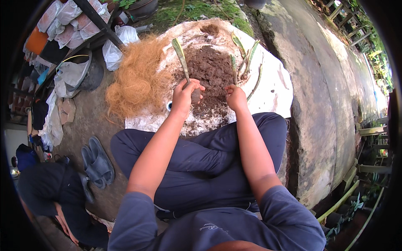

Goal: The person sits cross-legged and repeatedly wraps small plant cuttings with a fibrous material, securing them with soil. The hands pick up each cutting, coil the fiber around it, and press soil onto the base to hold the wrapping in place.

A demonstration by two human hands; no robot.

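Observation:
My left hand (183, 97) is closed around the lower end of an upright snake plant leaf (180, 56), green with pale yellow edges. A dark clump of soil (195, 96) sits against its fingers at the leaf's base. My right hand (236, 99) is at the right edge of the soil heap (209, 69), its fingers curled together. What they pinch, if anything, is too small to make out. Just beyond those fingers stands another snake plant leaf (233, 67); I cannot tell whether they touch it. More snake plant leaves (252, 54) lie farther right on the white sack (276, 85).
Loose brown fibre (138, 77) is piled left of the soil. A blue-and-white round thing (169, 106) lies near my left wrist. Dark slides (98, 163) rest on the ground at left, near a person in black (63, 188). A concrete path (322, 104) runs along the right.

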